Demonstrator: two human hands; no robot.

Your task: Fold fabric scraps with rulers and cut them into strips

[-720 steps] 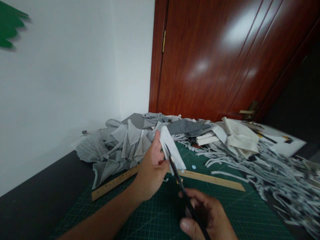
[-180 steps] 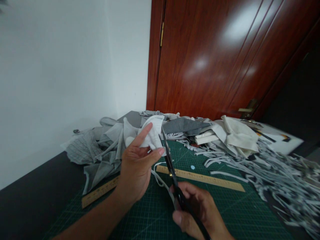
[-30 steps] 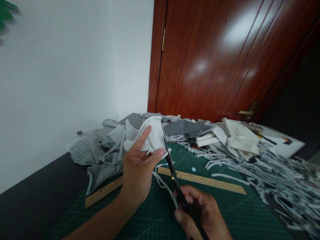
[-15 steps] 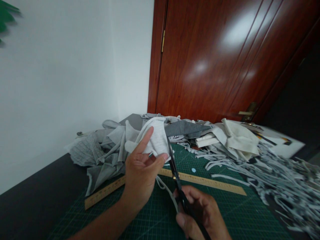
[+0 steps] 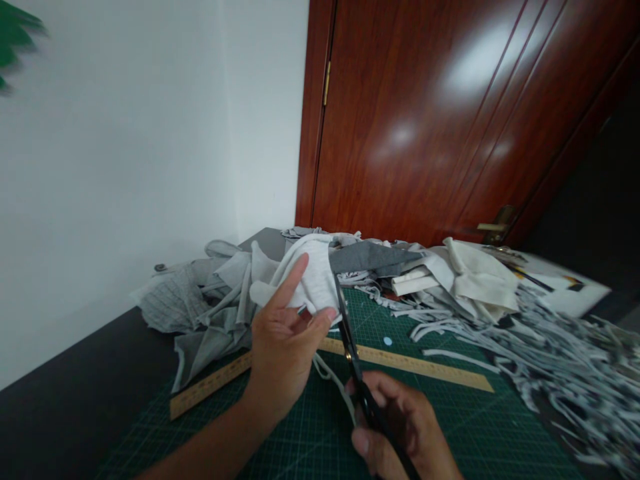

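A piece of white cloth (image 5: 316, 277) is being held up above the green cutting mat (image 5: 465, 427), near the middle of the bench (image 5: 60, 400). The left hand (image 5: 285, 347) is pinching it, with thumb and curled fingers (image 5: 324, 316) closing on its lower edge while the forefinger is pointing up against the fabric. A narrow strip (image 5: 334, 379) is dangling from the cloth down toward the mat.

Black scissors (image 5: 353, 357) are standing just beside the cloth's right edge, blades pointing up and nearly together (whether they are biting into the fabric is hard to tell). The right hand (image 5: 405, 433) is gripping the handles, its fingers wrapping them tightly.

A wooden ruler (image 5: 425, 367) is lying across the mat beyond both hands. Behind the left hand a heap of grey fabric scraps (image 5: 205, 303) is spreading along the wall side of the bench, and to the right a mass of cut strips (image 5: 560, 360) is trailing off the mat. Folded pale cloth (image 5: 480, 273) is sitting between them, in front of a reddish wooden door (image 5: 450, 120).
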